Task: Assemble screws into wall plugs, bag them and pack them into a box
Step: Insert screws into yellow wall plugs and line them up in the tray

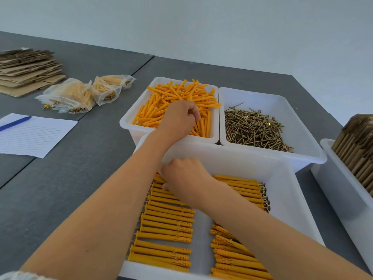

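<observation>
The left hand (pixel 179 116) reached into the bin of loose wall plugs (pixel 173 98) at the frame's centre, its fingers curled down among the orange plugs, seemingly pinching one, though what they held could not be made out. The right hand (pixel 184 174) lay crossed under that arm in the near tray (pixel 282 178), fingers bent over the top of the left row of assembled plugs (pixel 167 223), probably setting one in line; whether it gripped one I cannot tell. Rows kept heads outward, likely for counting before bagging. The screws (pixel 254 128) sat in their own bin just right of the plugs, walls touching, so either hand had a short reach. Filled bags (pixel 80 93) and flattened cardboard (pixel 28 71) waited at upper left, well apart, beside a lined sheet (pixel 34 136) with a pen (pixel 15 123). The tray's far rim stood against both bins, leaving little room there; open grey table (pixel 80 178) lay at left, while another bin (pixel 343 178) crowded the right edge
</observation>
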